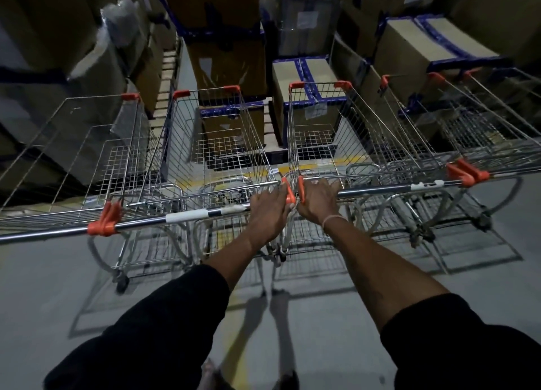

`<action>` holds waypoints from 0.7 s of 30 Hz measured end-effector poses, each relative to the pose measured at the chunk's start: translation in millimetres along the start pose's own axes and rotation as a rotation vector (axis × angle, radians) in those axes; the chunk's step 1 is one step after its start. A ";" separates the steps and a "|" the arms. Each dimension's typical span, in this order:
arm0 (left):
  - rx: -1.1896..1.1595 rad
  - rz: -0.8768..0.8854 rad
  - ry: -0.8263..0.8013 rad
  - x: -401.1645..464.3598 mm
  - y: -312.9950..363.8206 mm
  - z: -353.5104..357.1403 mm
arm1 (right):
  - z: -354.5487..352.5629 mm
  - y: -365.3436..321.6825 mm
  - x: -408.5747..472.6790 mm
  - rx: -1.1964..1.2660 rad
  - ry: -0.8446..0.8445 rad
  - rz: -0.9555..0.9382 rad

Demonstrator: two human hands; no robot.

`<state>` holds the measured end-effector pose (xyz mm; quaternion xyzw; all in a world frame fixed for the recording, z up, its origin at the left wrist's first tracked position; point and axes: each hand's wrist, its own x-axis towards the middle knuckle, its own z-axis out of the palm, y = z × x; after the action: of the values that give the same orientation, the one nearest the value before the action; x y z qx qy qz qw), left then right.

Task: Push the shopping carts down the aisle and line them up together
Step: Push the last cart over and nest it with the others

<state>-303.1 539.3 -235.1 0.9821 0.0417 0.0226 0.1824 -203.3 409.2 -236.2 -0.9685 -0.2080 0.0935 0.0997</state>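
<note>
Two wire shopping carts with orange corner caps stand side by side in front of me. My left hand grips the right end of the left cart's handle bar. My right hand grips the left end of the right cart's handle bar. The left cart's basket and the right cart's basket are empty. Another cart stands at the far left and more carts at the far right, all facing the boxes.
Stacked cardboard boxes taped in blue fill the racks straight ahead, close to the carts' fronts. A yellow floor line runs under the carts. Grey concrete floor lies around my feet.
</note>
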 end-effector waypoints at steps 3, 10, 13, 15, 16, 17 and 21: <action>-0.010 0.004 0.015 -0.3 -1.9 2.9 | 4.3 3.0 1.0 -0.018 0.009 -0.007; -0.027 -0.009 0.001 -3.0 -2.2 3.6 | 16.1 10.9 5.9 -0.039 0.037 -0.018; 0.008 -0.021 -0.022 -3.2 0.0 4.9 | 14.0 11.2 4.7 -0.039 0.038 -0.031; 0.026 -0.016 -0.018 -4.6 2.3 5.5 | 14.3 11.6 6.6 -0.020 0.010 -0.028; 0.031 -0.009 -0.012 -5.9 3.8 5.5 | 14.2 12.2 7.9 -0.007 -0.004 -0.023; 0.041 0.001 -0.006 -7.0 5.2 5.9 | 14.8 13.1 9.8 -0.004 -0.019 -0.018; 0.102 0.038 -0.015 -11.2 15.1 8.1 | 8.0 19.1 7.0 0.000 -0.068 -0.084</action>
<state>-312.6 521.4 -237.6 0.9908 0.0230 0.0166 0.1321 -191.5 396.3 -249.3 -0.9552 -0.2517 0.1222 0.0962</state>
